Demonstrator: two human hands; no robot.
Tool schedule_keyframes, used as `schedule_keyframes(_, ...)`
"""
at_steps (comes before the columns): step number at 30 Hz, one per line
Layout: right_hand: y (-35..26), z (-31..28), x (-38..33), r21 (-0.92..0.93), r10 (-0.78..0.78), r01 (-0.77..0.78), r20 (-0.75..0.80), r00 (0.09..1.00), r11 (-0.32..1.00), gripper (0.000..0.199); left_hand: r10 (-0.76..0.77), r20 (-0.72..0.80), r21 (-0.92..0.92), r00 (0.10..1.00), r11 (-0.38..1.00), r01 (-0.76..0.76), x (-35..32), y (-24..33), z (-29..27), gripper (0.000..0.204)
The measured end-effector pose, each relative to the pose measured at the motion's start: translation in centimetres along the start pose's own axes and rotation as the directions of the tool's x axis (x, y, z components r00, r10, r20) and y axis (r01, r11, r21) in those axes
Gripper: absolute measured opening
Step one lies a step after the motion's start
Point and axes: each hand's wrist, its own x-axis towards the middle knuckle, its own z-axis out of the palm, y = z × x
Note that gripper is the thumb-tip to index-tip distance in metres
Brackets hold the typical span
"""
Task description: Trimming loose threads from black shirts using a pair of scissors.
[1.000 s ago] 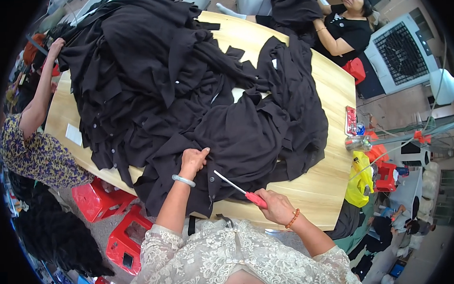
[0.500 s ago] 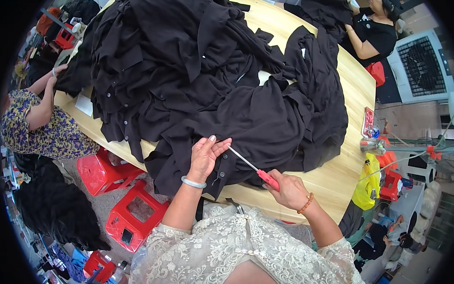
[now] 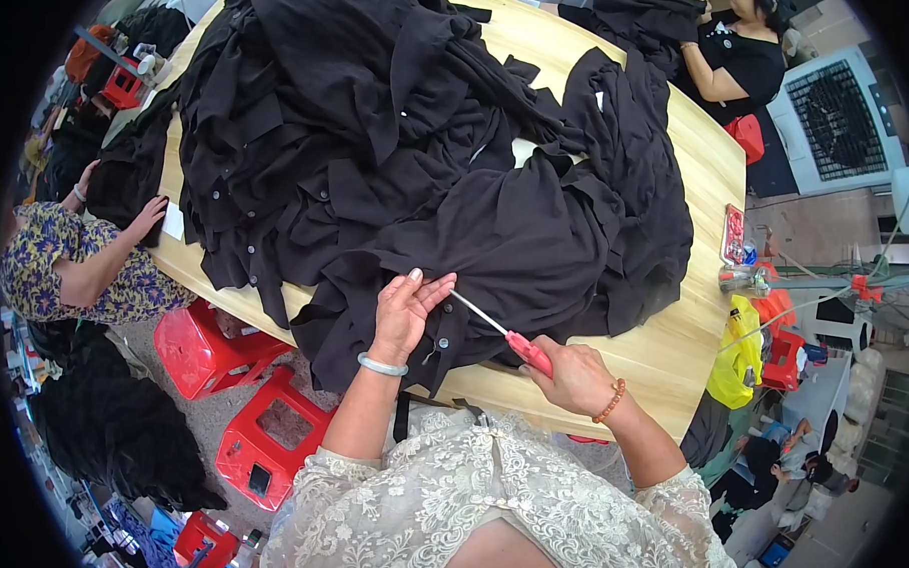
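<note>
In my right hand [image 3: 576, 378] is a red-handled tool [image 3: 529, 351] with a long thin metal shaft. My fingers are wrapped around its handle, and its kind is not clear. The shaft slants up and left to the fingers of my left hand [image 3: 407, 311]. That hand is open, palm partly up, fingers stretched out and thumb apart; whether the tip touches them I cannot tell. Beneath both hands lies a dark buttoned garment [image 3: 513, 232], with buttons beside my left wrist. It forms the near part of a big heap of black garments [image 3: 299, 119].
The heap rests on a pale wooden table [image 3: 706, 175]. To the left a person in a floral top handles dark cloth; another in black handles cloth at the far right. Red stools [image 3: 270, 441] stand at the left. A yellow bag [image 3: 737, 354] hangs by the right edge.
The view has shifted slightly. My hands hold nearly the same pose, the tool tilted a little. The person on the left has moved a hand and the cloth; the one on the right has shifted too.
</note>
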Motion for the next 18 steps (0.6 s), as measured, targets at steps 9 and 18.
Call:
schedule_keyframes(9, 1.1, 1.1, -0.2, 0.115, -0.048, 0.057, -0.079, 0.996, 0.992, 0.025, 0.000, 0.040, 0.038, 0.999, 0.999, -0.002, -0.1, 0.8, 0.2, 0.019)
schedule_keyframes(18, 5.2, 1.9, -2.5, 0.037, 0.119, -0.123, 0.098, 0.988, 0.992, 0.024, 0.246, 0.148, 0.154, 0.958, 0.951, -0.268, -1.5, 4.5, 3.4, 0.017)
